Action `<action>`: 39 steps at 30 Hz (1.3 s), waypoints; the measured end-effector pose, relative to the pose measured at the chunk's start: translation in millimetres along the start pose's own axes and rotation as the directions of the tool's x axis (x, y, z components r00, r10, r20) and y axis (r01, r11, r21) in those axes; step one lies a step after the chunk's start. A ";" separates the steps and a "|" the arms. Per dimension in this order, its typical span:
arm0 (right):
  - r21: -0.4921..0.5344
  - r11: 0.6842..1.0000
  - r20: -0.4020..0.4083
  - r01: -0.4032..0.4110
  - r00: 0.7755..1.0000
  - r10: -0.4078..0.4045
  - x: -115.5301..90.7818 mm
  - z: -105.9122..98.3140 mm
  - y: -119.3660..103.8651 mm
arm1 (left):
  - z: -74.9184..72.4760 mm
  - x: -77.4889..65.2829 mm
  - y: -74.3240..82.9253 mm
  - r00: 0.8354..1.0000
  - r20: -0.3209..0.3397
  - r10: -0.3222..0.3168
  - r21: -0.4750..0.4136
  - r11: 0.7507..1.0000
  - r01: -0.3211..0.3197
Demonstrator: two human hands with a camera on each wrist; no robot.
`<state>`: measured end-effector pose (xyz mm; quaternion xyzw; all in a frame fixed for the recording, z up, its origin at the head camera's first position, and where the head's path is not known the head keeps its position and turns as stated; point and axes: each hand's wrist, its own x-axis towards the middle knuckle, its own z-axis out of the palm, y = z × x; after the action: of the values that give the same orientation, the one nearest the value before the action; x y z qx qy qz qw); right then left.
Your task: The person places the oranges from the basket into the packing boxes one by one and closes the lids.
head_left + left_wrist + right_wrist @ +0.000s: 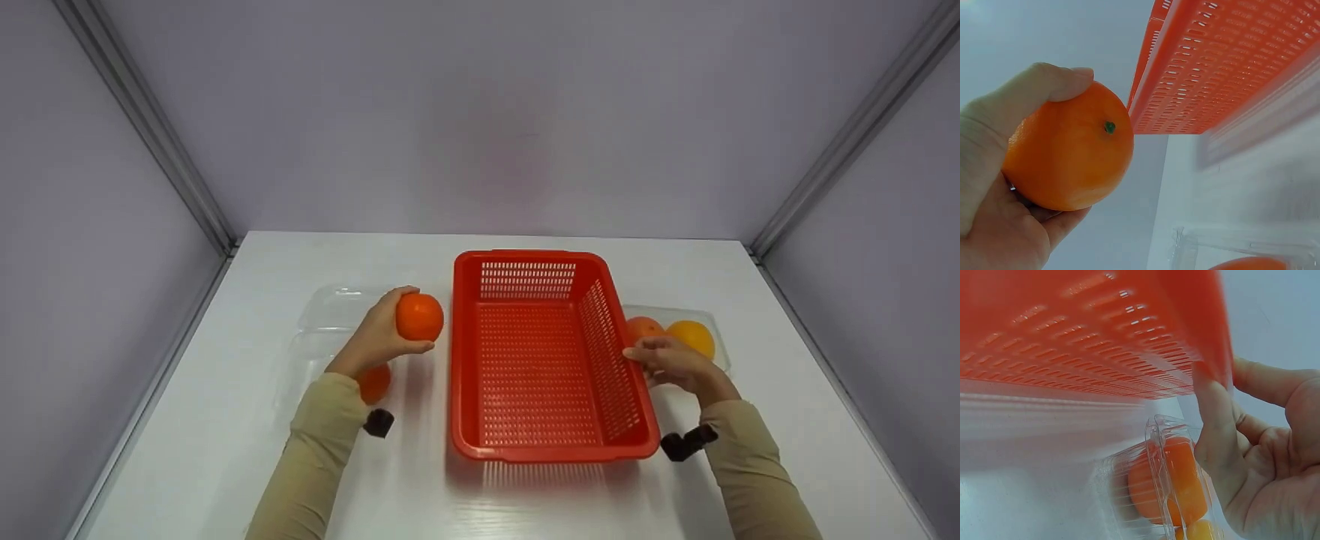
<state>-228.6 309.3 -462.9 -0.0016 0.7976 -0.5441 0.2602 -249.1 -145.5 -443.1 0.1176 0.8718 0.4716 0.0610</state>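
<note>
My left hand (377, 334) grips an orange (420, 317) just left of the red plastic basket (466, 360). In the left wrist view, the thumb lies on top of the orange (1072, 152) and fingers support it below; its green stem mark faces the camera. With thumb and fingers, my right hand (675, 365) pinches the basket's right rim. Seen from the right wrist, the basket wall (1072, 337) slopes above the table and the right hand (1269, 455) holds its edge. Another orange (375, 384) sits below the left hand, partly hidden by the wrist.
A clear plastic container (330, 300) lies at the left, partly behind the left arm. To the basket's right, a second clear container (667, 310) holds an orange-red fruit (643, 328) and a yellow-orange fruit (691, 337). Walls enclose the white table (217, 360) at back and sides.
</note>
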 end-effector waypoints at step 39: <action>0.034 0.999 -0.032 0.025 0.999 -0.024 1.5 6.7 9.6 | -21.1 -27.3 -29.4 0.996 -0.043 -0.075 0.038 0.996 0.077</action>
<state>-224.4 306.9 -473.6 0.0017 0.7920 -0.5610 0.2407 -231.6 -185.2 -456.3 0.0757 0.8859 0.4539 0.0585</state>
